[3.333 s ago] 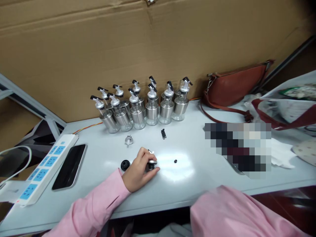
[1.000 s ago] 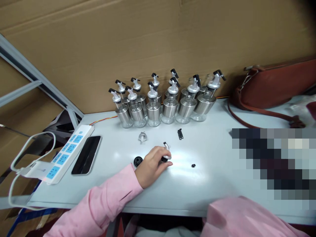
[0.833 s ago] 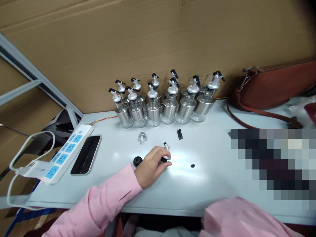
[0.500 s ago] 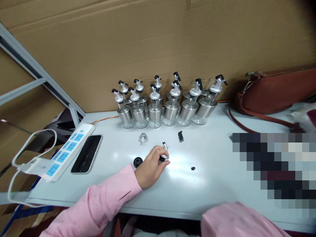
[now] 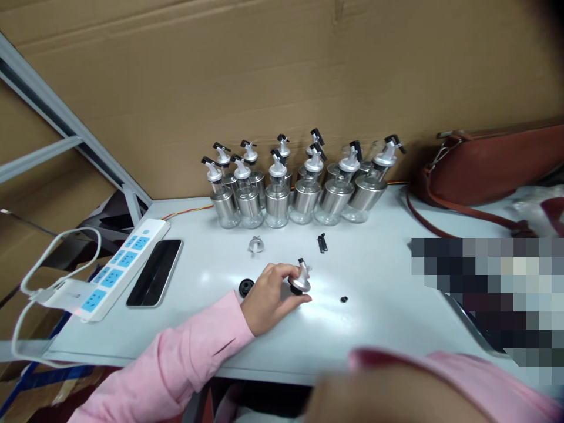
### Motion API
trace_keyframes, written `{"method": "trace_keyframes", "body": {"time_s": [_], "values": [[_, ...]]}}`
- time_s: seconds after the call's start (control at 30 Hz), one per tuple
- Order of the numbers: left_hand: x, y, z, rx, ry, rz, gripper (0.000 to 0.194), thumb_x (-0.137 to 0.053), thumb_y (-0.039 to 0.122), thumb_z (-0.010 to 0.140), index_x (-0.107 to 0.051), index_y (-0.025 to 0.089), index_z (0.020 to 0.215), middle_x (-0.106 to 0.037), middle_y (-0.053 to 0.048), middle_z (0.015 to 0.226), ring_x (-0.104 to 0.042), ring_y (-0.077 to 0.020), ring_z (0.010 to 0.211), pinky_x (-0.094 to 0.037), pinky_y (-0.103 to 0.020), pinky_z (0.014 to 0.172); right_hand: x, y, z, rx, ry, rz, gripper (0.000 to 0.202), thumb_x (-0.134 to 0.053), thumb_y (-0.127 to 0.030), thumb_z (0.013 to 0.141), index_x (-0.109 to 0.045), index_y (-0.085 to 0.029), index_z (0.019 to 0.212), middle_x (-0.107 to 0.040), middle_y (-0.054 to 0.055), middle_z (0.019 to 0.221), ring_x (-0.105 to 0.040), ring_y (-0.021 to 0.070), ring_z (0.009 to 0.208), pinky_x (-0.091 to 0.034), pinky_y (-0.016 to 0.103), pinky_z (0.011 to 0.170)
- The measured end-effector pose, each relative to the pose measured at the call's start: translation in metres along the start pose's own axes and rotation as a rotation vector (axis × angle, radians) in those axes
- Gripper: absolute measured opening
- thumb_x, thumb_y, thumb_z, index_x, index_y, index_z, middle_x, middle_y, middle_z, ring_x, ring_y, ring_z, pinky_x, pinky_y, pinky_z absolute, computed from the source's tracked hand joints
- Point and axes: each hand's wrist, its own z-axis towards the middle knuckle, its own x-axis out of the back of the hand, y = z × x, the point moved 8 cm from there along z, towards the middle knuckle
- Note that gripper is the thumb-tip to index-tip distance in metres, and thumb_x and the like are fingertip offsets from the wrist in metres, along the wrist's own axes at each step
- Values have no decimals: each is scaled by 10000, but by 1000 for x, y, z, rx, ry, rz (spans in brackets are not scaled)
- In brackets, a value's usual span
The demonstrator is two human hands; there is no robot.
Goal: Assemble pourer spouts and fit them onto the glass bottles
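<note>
My left hand [image 5: 268, 298] is low over the table, with its index finger and thumb around a silver pourer spout [image 5: 302, 278] that has a black tip and a black stopper underneath. The spout leans slightly. My right hand [image 5: 374, 396] is a large blur at the bottom edge, close to the camera, and its fingers cannot be made out. Beside my left wrist lies a round black cap [image 5: 246, 287]. Farther back are a loose silver spout top [image 5: 255, 245] and small black lever pieces [image 5: 323, 243]. A tiny black part [image 5: 344, 299] lies to the right.
Several glass-and-steel bottles [image 5: 277, 202] with pourers stand in rows along the cardboard wall [image 5: 176, 106]. On the left are a phone [image 5: 155, 273] and a power strip [image 5: 118, 270] with a white cable. A brown bag [image 5: 493, 170] and its strap occupy the right back.
My left hand has shifted slightly right with the pourer spout, which shows more fully between the fingers. My right hand has come into view at the bottom, where only a pink sleeve showed before.
</note>
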Motion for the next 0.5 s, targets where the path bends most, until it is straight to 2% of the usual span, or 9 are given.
{"method": "trace_keyframes", "body": {"time_s": [0.03,0.07,0.1,0.13,0.17,0.2,0.27,0.37,0.5], "values": [[0,0,0,6,1,10,260,-559,314,843,-398,195,1007,-565,-56,953,-538,-212,890,-424,-354,798,18,-1,-3,-47,110,-57,191,-470,-260,877,-573,-192,1024,-616,56,999,-590,145,816,-487,290,707],[-1,0,0,6,-2,20,253,-554,330,845,-409,192,1000,-569,-54,946,-538,-215,885,-424,-356,794,43,2,-9,-119,277,-157,163,-467,-234,866,-593,-199,964,-636,51,932,-589,144,766,-474,272,674],[-1,1,0,6,-4,26,245,-548,340,848,-416,190,991,-570,-54,944,-539,-217,883,-423,-357,792,71,10,-19,-211,478,-288,149,-468,-209,848,-607,-203,901,-649,47,861,-586,148,718,-459,264,643],[0,2,1,8,-7,27,240,-545,343,851,-419,188,984,-570,-56,948,-541,-218,885,-423,-359,791,101,18,-37,-330,733,-465,135,-479,-189,822,-614,-200,821,-652,43,774,-579,154,660,-442,264,610],[0,3,1,12,-10,24,242,-548,344,849,-416,188,978,-569,-60,953,-544,-218,890,-422,-362,794,121,29,-51,-415,881,-600,119,-496,-179,793,-615,-191,788,-652,44,736,-578,164,634,-432,271,595],[0,3,1,17,-14,20,248,-556,344,846,-411,188,972,-566,-64,957,-547,-218,898,-421,-366,797,135,44,-63,-500,954,-676,122,-494,-181,787,-617,-182,785,-645,40,693,-573,164,598,-426,274,581],[0,3,2,28,-23,13,242,-562,330,845,-404,188,961,-558,-67,952,-553,-216,909,-421,-370,800,151,80,-76,-617,966,-768,144,-493,-197,784,-627,-163,822,-636,43,675,-572,173,588,-432,288,596],[-1,3,2,32,-33,11,235,-570,313,842,-403,192,955,-547,-65,943,-552,-212,906,-420,-369,796,154,117,-84,-645,923,-798,222,-504,-222,783,-630,-144,948,-632,66,772,-568,184,623,-432,309,640],[-1,4,2,18,-39,14,225,-567,292,845,-401,195,960,-545,-65,953,-546,-209,903,-414,-368,792,148,132,-81,-663,887,-784,211,-499,-210,787,-635,-156,937,-619,57,777,-557,178,639,-421,296,640]]}}
